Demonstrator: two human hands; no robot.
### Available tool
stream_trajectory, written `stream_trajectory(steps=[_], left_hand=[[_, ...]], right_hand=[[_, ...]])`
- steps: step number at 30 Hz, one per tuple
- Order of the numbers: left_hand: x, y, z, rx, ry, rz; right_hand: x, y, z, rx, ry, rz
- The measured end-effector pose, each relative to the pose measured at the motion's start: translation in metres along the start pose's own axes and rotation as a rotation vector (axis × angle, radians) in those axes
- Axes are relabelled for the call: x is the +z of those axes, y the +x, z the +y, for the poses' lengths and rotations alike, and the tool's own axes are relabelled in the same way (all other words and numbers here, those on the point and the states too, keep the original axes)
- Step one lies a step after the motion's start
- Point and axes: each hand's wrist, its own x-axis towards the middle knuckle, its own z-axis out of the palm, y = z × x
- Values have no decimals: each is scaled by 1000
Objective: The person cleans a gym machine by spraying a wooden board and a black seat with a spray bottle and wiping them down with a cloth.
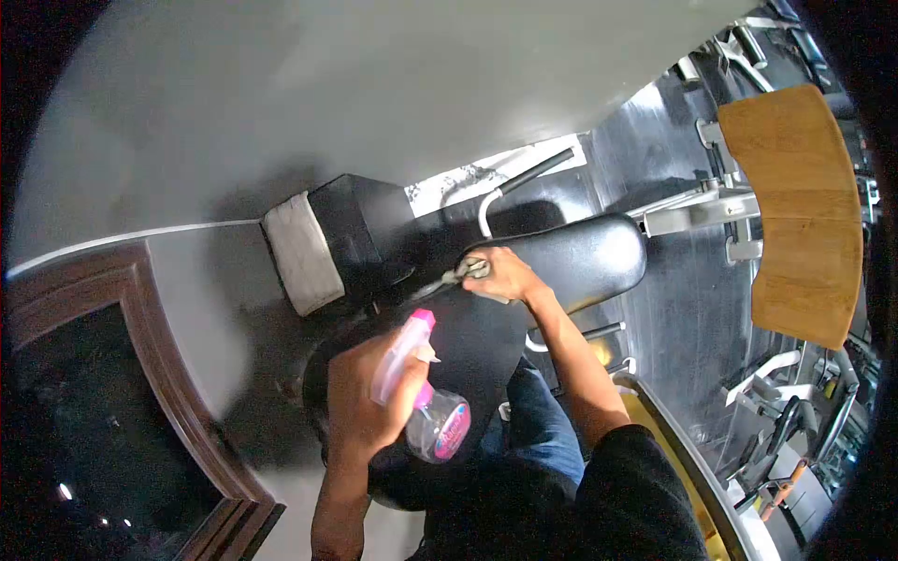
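Observation:
My left hand [369, 397] is wrapped round the neck of a clear spray bottle [440, 428] with a pink and white trigger head and a pink label. The bottle is tilted in front of a dark padded surface. My right hand [510, 278] is closed on a pale, crumpled cloth [474, 269], which touches the edge of a black padded bench [599, 254]. Part of the cloth is hidden under the fingers.
A black box-like stand with a folded light towel [305, 254] on it is by the grey wall [355, 84]. A brown-framed dark window [178, 374] lies at left. Metal bars with black grips [538, 171] flank the bench. A curved wooden board [795, 215] and gym machines stand at right.

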Motion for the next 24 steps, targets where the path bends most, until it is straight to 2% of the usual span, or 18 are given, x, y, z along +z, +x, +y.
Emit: stream_trajectory(steps=[1, 4, 5, 7, 9, 11, 15, 18, 19, 21, 22, 24], left_hand=[[-1, -1, 0, -1, 11, -3], [1, -3, 6, -65, -31, 42], [1, -4, 7, -59, -21, 40], [2, -3, 5, -26, -34, 29], [4, -3, 5, -39, -63, 44], [4, -2, 6, -3, -27, 64], [4, -2, 0, 3, -18, 51], [4, -2, 0, -10, -20, 50], [5, -1, -1, -3, -14, 49], [5, -1, -3, -27, 5, 85], [4, -2, -1, -25, 12, 85], [5, -1, 1, -7, 9, 63]], right_hand=[[3, -10, 11, -4, 10, 4], [30, -29, 46, 251, -57, 465], [39, -34, 53, 248, -49, 472], [55, -37, 46, 218, 204, 618], [67, -46, 23, 154, 306, 581], [68, -59, -1, -41, 299, 546], [71, -68, 5, -82, 348, 515], [72, -50, 44, 54, 164, 706], [69, -44, 45, 191, 166, 713], [66, -39, 37, 275, 154, 705], [68, -42, 30, 273, 160, 707], [75, -57, 14, 124, 251, 689]])
